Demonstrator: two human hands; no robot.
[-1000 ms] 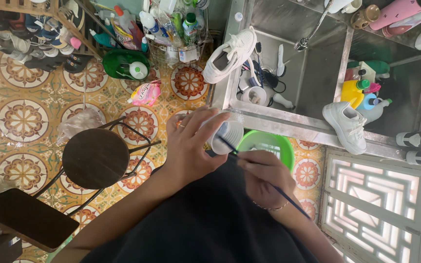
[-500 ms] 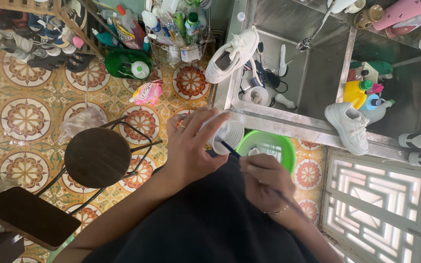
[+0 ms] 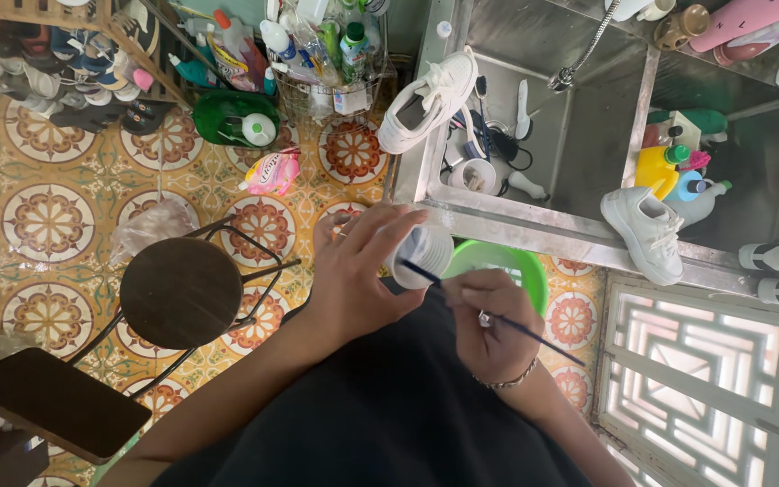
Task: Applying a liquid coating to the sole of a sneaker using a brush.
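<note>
Cup (image 3: 424,254) sat in left hand (image 3: 358,271) grip, wrapped tight, over sink's (image 3: 534,225) front edge | right hand (image 3: 489,316) pinched brush (image 3: 498,314), tip at cup mouth | risk: tilted cup could spill onto lap.

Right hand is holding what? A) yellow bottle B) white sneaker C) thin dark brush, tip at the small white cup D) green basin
C: the right hand pinches a thin dark brush whose tip meets the small white cup gripped by the left hand.
</note>
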